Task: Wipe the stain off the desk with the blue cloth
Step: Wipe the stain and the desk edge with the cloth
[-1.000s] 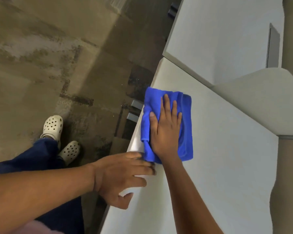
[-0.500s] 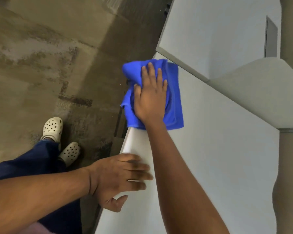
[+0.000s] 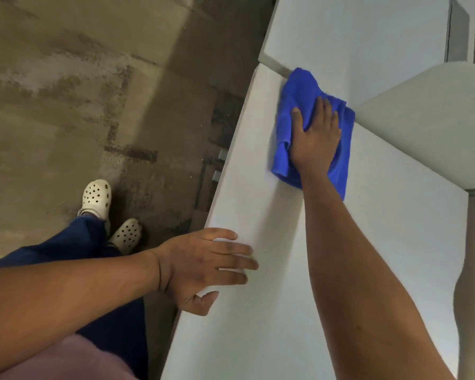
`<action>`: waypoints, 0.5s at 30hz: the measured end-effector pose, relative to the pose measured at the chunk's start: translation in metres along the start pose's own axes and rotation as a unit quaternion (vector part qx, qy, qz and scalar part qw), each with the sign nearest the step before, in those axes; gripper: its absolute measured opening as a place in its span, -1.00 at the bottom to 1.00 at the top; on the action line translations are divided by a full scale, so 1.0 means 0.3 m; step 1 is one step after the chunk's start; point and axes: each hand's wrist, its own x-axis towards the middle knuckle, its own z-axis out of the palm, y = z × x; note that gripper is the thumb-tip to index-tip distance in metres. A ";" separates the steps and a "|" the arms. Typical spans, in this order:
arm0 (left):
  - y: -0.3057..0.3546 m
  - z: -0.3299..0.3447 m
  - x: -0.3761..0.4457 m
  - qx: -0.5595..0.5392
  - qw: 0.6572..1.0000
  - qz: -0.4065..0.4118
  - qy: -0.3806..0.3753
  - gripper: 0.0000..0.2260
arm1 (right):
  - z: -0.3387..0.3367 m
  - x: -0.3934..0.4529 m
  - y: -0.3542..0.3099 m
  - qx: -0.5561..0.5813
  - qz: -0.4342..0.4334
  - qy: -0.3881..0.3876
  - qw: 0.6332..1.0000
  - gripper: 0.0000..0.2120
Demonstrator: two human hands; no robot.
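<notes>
Crumpled blue microfibre cloth (image 3: 314, 130) lying on the smooth white worktop (image 3: 272, 311), its far corner touching the raised white partition panel (image 3: 354, 37). Right hand (image 3: 317, 138) pressed flat on it, fingers (image 3: 320, 105) spread, gripping nothing. Left hand (image 3: 203, 266) resting at the worktop's near edge, fingers extended. Bare worktop between cloth and left hand.

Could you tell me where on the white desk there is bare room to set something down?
The white desk is bare between the left hand and the right forearm, and right of it. The far end is crowded: the right hand presses the blue cloth.
</notes>
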 end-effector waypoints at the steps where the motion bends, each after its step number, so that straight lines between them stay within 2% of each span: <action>1: 0.000 -0.001 -0.001 0.002 1.000 0.001 0.002 -0.50 | 0.007 -0.012 -0.019 -0.009 0.053 0.011 0.999 -0.33; 3: -0.001 -0.007 0.001 0.013 1.000 0.000 0.008 -0.51 | 0.048 -0.049 -0.115 -0.023 0.123 0.023 0.992 -0.33; 4: 0.000 -0.011 0.002 0.022 1.000 -0.004 0.010 -0.50 | 0.075 -0.075 -0.170 -0.029 0.127 0.022 0.991 -0.32; 7: 0.008 -0.013 -0.004 0.019 1.000 -0.008 0.013 -0.49 | 0.107 -0.193 -0.244 -0.057 0.005 -0.001 0.998 -0.34; 11: 0.022 -0.001 -0.013 0.004 1.000 -0.009 0.023 -0.49 | 0.047 -0.421 -0.096 -0.050 -0.166 -0.078 0.982 -0.35; 13: 0.015 0.006 -0.010 0.000 1.000 -0.004 0.029 -0.49 | 0.032 -0.488 -0.023 -0.066 -0.212 -0.102 0.970 -0.33; 15: 0.008 0.007 -0.008 -0.005 1.000 -0.004 0.020 -0.48 | 0.043 -0.459 -0.009 -0.067 -0.223 -0.101 0.967 -0.33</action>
